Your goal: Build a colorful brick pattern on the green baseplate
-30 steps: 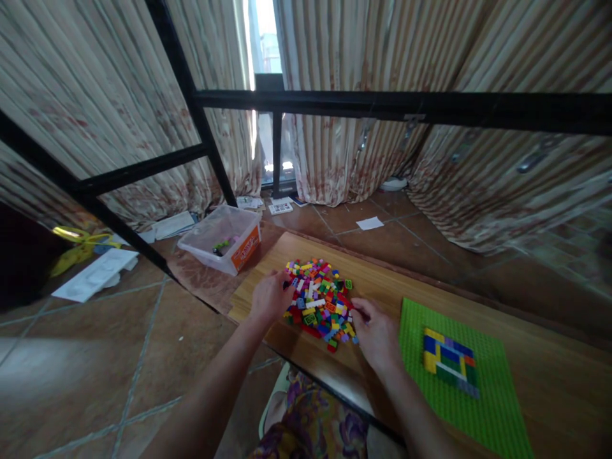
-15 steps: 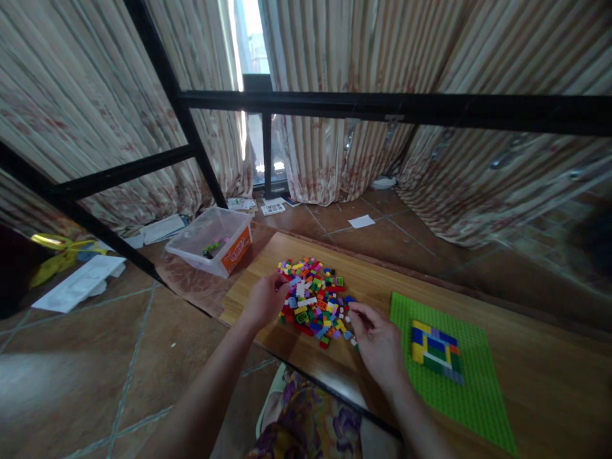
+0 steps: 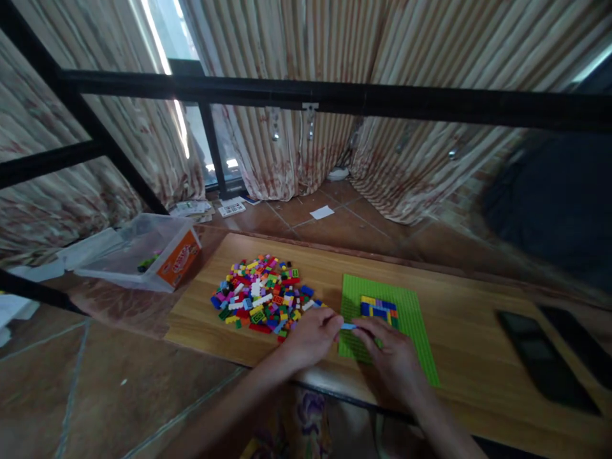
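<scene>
Between the fingertips of both hands is a light blue toy brick point(image 3: 348, 326), held over the near left part of a green baseplate point(image 3: 354, 287). My left hand point(image 3: 313, 335) pinches its left end, and my right hand point(image 3: 389, 350) grips the other end. Just beyond my right hand, a flat block of blue, yellow, purple and orange bricks point(image 3: 378, 306) sits on the baseplate, its near part hidden by that hand. A heap of loose coloured bricks point(image 3: 261, 296) lies to the left of my left hand.
The wooden board point(image 3: 306, 255) bears everything here. At its left stands a clear plastic box point(image 3: 129, 255) with an orange label and a few bricks inside. Two dark flat objects point(image 3: 540, 363) lie at the right. A black metal bar point(image 3: 335, 95) crosses before striped curtains.
Both hands have left the brick heap and moved right, coming together over the baseplate around a light blue brick. The view has turned to the right, bringing the dark flat objects into sight.
</scene>
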Demonstrator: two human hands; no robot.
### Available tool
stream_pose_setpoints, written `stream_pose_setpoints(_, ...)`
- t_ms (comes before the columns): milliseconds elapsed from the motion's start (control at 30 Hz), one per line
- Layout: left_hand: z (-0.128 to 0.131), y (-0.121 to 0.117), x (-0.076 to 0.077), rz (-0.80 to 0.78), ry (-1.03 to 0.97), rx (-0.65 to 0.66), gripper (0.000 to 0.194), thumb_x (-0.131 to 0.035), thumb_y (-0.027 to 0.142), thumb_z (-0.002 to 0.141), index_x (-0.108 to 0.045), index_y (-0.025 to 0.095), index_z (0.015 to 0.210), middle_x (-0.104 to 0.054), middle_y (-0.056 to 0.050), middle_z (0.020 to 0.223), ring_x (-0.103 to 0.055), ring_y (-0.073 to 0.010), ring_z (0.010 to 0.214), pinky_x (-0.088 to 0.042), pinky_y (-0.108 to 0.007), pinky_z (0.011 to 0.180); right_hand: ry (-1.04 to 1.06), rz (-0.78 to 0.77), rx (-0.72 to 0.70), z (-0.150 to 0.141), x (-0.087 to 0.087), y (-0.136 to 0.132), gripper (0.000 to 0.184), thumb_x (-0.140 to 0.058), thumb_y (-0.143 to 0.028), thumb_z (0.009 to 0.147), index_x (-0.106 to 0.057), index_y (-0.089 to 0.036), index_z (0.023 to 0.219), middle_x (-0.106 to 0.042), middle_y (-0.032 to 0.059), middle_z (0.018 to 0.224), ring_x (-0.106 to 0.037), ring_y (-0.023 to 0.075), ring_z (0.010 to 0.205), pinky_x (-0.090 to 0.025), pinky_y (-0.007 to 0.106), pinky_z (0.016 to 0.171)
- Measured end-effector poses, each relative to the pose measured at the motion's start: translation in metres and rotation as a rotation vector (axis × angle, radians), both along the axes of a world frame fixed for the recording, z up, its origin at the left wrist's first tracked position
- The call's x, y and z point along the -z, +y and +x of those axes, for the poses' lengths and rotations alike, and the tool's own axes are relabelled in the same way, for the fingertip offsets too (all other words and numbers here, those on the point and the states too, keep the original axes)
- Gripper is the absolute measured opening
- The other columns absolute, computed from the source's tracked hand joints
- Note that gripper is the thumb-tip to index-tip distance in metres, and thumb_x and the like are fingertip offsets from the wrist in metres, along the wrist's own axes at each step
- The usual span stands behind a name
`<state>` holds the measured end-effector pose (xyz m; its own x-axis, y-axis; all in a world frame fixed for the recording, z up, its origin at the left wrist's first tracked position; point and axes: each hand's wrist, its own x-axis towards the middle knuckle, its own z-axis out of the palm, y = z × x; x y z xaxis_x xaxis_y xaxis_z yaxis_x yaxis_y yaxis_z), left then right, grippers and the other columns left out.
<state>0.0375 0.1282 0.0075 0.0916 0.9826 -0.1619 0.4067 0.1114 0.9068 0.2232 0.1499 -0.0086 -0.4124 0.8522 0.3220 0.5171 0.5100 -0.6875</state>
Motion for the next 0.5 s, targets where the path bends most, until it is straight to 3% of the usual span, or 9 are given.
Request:
stream_pose_setpoints(200,0.038,0.05,0.01,0.116,0.153,-0.069,0.026,-0.043,0.019,0.089,-0.069,0.018,0.092,-0.071,-0.003,0.088,-0.063,-0.0152,0.081,-0.048,-0.024,0.075,-0.06,-0.096,0.321,0.06,0.007,0.054,0.032,-0.055,-0.047,0.083,-0.072,-0.02,0.089,-0.074,0.0069,0.089,-0.066,0.0212,0.073,-0.053,0.036,0.073)
stream_pose_setpoints(333,0.042,0.08,0.013,0.102,0.258,-0.08,0.029,-0.046,0.014,0.087,-0.07,0.016,0.104,-0.073,-0.005,0.097,-0.066,-0.0163,0.087,-0.049,-0.025,0.083,-0.047,-0.136,0.333,0.07,0.007,0.084,0.029,-0.054,-0.042,0.082,-0.072,-0.02,0.087,-0.074,0.0054,0.088,-0.066,0.0205,0.077,-0.051,0.034,0.075)
stream_pose_setpoints(500,0.039,0.096,0.019,0.095,0.311,-0.014,0.03,-0.046,0.014,0.088,-0.072,0.016,0.103,-0.074,-0.004,0.099,-0.066,-0.0164,0.09,-0.049,-0.025,0.086,-0.103,-0.144,0.213,0.055,0.011,0.092,0.024,-0.053,-0.036,0.082,-0.073,-0.022,0.084,-0.072,0.0032,0.089,-0.064,0.0196,0.087,-0.047,0.034,0.084)
